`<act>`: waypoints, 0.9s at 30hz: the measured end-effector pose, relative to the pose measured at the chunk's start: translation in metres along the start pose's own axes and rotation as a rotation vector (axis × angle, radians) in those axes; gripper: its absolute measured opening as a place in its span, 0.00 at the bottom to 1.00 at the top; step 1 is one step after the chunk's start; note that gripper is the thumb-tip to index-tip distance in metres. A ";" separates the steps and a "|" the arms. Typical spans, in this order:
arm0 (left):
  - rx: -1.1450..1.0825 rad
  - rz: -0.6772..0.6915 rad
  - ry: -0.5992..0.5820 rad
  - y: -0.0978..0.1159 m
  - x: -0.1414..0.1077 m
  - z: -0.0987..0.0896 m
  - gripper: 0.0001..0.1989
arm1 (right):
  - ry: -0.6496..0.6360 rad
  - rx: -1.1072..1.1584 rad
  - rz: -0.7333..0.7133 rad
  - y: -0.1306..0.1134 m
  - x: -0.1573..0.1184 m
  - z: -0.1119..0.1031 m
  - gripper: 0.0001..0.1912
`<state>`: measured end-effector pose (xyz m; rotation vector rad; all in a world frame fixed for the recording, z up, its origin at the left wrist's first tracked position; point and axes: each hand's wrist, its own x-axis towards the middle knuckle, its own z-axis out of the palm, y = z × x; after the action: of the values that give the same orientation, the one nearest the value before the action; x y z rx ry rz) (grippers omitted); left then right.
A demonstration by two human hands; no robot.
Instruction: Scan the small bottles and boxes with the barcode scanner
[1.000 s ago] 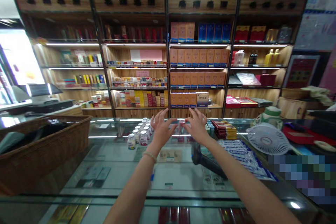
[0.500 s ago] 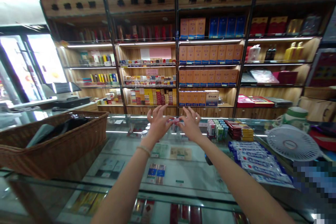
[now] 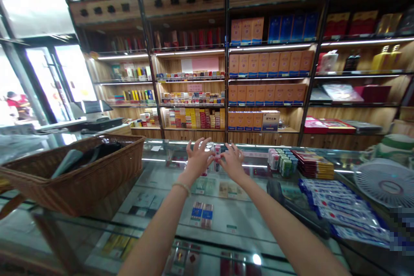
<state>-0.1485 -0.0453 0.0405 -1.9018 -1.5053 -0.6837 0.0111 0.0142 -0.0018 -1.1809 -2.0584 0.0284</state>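
A small pink and white pack (image 3: 217,151) stands upright over the far part of the glass counter (image 3: 239,213). My left hand (image 3: 198,159) pinches its lower left side between thumb and finger, the other fingers spread upward. On the opposite side my right hand (image 3: 233,160) pinches it in the same way. White-capped items partly show behind my left hand. To the right of my hands stand small pink, green and blue packs (image 3: 282,161) in rows.
A wicker basket (image 3: 80,185) sits at the left. At the right are red and gold packets (image 3: 313,163), blue-white packets (image 3: 343,207), a white fan (image 3: 388,183) and a black handheld device (image 3: 296,211). Stocked shelves (image 3: 270,79) line the back.
The pink pack, flat between my fingertips before, now stands upright. The view has shifted left, and more of the black device shows beside my right forearm.
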 end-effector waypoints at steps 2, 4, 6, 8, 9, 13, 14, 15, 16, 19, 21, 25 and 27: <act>0.003 0.006 -0.005 -0.002 -0.002 0.009 0.04 | -0.008 0.000 0.011 0.001 -0.001 0.006 0.10; 0.009 0.011 -0.005 -0.003 -0.004 0.018 0.03 | -0.012 -0.005 0.020 0.003 -0.002 0.012 0.10; 0.021 0.020 0.001 -0.004 -0.006 0.025 0.03 | -0.016 -0.011 0.026 0.005 -0.003 0.017 0.11; 0.038 0.033 0.007 -0.005 -0.007 0.031 0.02 | -0.023 -0.014 0.031 0.008 -0.003 0.023 0.11; 0.045 0.037 0.009 -0.005 -0.008 0.034 0.02 | -0.026 -0.013 0.035 0.009 -0.003 0.026 0.11; 0.047 0.031 0.002 -0.005 -0.009 0.038 0.02 | -0.027 -0.004 0.063 0.011 -0.004 0.038 0.11; 0.042 0.027 -0.005 -0.005 -0.009 0.038 0.02 | -0.024 -0.002 0.067 0.011 -0.004 0.040 0.12; 0.037 0.022 -0.014 -0.005 -0.009 0.037 0.03 | -0.022 -0.001 0.071 0.011 -0.005 0.040 0.12; 0.032 0.017 -0.024 -0.006 -0.009 0.036 0.03 | -0.022 0.001 0.073 0.011 -0.006 0.041 0.13; 0.015 -0.010 -0.046 -0.006 -0.009 0.033 0.04 | -0.047 -0.001 0.088 0.011 -0.009 0.038 0.14; 0.008 -0.031 -0.049 -0.007 -0.009 0.030 0.07 | -0.087 -0.014 0.099 0.012 -0.012 0.036 0.15; 0.009 -0.021 -0.058 -0.008 -0.012 0.026 0.09 | -0.161 -0.044 0.122 0.014 -0.017 0.038 0.14; 0.009 -0.002 -0.077 -0.007 -0.013 0.025 0.09 | -0.188 -0.046 0.131 0.015 -0.018 0.041 0.13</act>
<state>-0.1580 -0.0342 0.0157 -1.9396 -1.5552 -0.6103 0.0024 0.0226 -0.0473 -1.3861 -2.1497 0.1612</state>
